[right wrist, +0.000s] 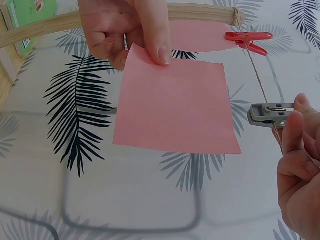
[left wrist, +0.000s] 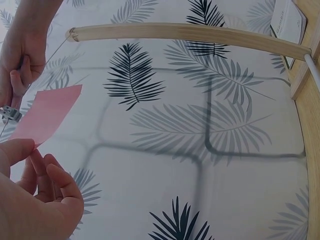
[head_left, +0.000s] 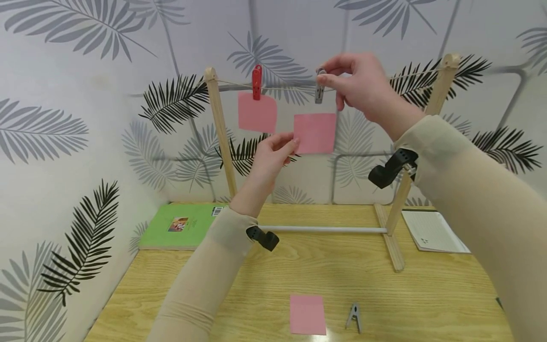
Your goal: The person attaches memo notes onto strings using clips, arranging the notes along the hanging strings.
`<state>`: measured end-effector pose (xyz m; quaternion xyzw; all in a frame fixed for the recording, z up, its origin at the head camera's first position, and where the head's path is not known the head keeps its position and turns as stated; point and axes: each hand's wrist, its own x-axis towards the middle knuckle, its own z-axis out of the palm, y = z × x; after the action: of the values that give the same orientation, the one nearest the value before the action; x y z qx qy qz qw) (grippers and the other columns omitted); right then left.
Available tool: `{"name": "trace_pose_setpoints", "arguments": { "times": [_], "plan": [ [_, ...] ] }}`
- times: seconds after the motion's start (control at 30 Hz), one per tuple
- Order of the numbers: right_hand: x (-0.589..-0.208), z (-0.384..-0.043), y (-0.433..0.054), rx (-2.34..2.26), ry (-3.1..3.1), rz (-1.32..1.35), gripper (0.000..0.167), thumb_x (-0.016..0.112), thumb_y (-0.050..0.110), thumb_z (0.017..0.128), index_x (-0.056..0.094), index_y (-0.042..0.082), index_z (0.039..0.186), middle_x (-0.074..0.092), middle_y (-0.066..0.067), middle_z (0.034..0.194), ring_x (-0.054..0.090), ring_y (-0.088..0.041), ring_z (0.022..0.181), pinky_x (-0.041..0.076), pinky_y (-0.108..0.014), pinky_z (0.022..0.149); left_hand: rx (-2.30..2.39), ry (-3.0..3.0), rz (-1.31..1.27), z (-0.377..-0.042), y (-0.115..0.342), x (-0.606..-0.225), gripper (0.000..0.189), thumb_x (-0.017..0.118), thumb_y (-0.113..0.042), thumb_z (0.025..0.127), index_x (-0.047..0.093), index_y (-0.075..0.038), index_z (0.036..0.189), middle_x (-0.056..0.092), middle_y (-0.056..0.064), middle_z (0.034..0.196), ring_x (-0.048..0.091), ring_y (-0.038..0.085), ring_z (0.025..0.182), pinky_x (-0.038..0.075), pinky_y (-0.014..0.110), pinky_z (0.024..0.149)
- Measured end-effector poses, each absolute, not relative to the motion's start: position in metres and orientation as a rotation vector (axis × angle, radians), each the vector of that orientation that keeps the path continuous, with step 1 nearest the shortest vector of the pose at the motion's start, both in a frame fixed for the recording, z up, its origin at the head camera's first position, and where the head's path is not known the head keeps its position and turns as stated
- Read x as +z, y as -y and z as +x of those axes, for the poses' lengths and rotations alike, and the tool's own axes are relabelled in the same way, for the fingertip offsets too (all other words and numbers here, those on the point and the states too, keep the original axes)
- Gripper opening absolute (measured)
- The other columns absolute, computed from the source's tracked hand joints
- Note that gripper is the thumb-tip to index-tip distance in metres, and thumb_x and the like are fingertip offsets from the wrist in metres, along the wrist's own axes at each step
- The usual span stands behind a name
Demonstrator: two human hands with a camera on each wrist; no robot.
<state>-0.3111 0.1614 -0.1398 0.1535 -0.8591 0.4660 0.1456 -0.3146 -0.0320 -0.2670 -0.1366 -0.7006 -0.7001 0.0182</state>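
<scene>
Pink paper square (head_left: 315, 133): one, plain, matte, four-cornered, held up in the air with its broad face turned to the wearer; slightly bent near the gripped corner. Held by the person's left hand (head_left: 273, 154), thumb against fingers at the left edge; the sheet extends toward 2 o'clock from that hand.

Right hand (head_left: 356, 83): between 1 and 2 o'clock of the paper, well apart from the left, pinching a grey clothespin (head_left: 319, 90). This clip hangs at the paper's 12 o'clock, a gap between them, beside the cord (right wrist: 256, 70); whether it bites the cord, I cannot tell.

Second pink sheet (head_left: 258, 113): toward 10 o'clock from the first, under a red clothespin (head_left: 257, 83); both show from head and right wrist, the clip missing from the left wrist view.

Head view only: third pink sheet (head_left: 307, 314) on the desk (head_left: 256, 285), at 6 o'clock, and a spare grey clip (head_left: 353, 317), between 5 and 6.

Right wrist view only: the left thumb (right wrist: 164, 52) laid flat over the paper's near face.
</scene>
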Motion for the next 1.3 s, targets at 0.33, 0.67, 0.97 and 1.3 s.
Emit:
{"name": "trace_pose_setpoints", "arguments": {
  "times": [0.33, 0.67, 0.97, 1.3],
  "plan": [
    [-0.142, -0.31, -0.162, 1.257, 2.514, 0.45, 0.04, 0.064, 0.032, 0.096, 0.063, 0.01, 0.129, 0.062, 0.003, 0.108, 0.052, -0.012, 0.047, 0.036, -0.025, 0.045, -2.187, 2.167, -0.406, -0.317, 0.029, -0.261, 0.034, 0.065, -0.024, 0.097, 0.065, -0.009, 0.128, 0.065, 0.0, 0.103, 0.06, 0.016, 0.097, 0.048, 0.024, 0.08],
    [-0.144, -0.309, -0.162, 1.231, 2.526, 0.464, 0.039, 0.062, 0.031, 0.098, 0.062, 0.009, 0.131, 0.063, -0.006, 0.12, 0.052, -0.012, 0.049, 0.039, -0.025, 0.047, -2.215, 2.129, -0.417, -0.318, 0.028, -0.257, 0.033, 0.065, -0.022, 0.097, 0.065, -0.008, 0.127, 0.064, -0.001, 0.1, 0.058, 0.016, 0.095, 0.048, 0.023, 0.078],
    [-0.144, -0.307, -0.161, 1.221, 2.516, 0.464, 0.04, 0.062, 0.031, 0.098, 0.062, 0.009, 0.131, 0.064, -0.005, 0.116, 0.05, -0.01, 0.048, 0.043, -0.024, 0.051, -2.229, 2.106, -0.424, -0.319, 0.026, -0.255, 0.034, 0.064, -0.022, 0.097, 0.064, -0.007, 0.128, 0.063, -0.001, 0.098, 0.058, 0.016, 0.093, 0.048, 0.022, 0.075],
    [-0.145, -0.306, -0.161, 1.271, 2.515, 0.448, 0.041, 0.063, 0.031, 0.097, 0.062, 0.01, 0.132, 0.064, -0.003, 0.114, 0.05, -0.01, 0.047, 0.039, -0.024, 0.047, -2.246, 2.086, -0.403, -0.317, 0.025, -0.255, 0.035, 0.064, -0.023, 0.098, 0.064, -0.007, 0.129, 0.063, -0.002, 0.096, 0.056, 0.01, 0.087, 0.047, 0.022, 0.076]
  ]
}}
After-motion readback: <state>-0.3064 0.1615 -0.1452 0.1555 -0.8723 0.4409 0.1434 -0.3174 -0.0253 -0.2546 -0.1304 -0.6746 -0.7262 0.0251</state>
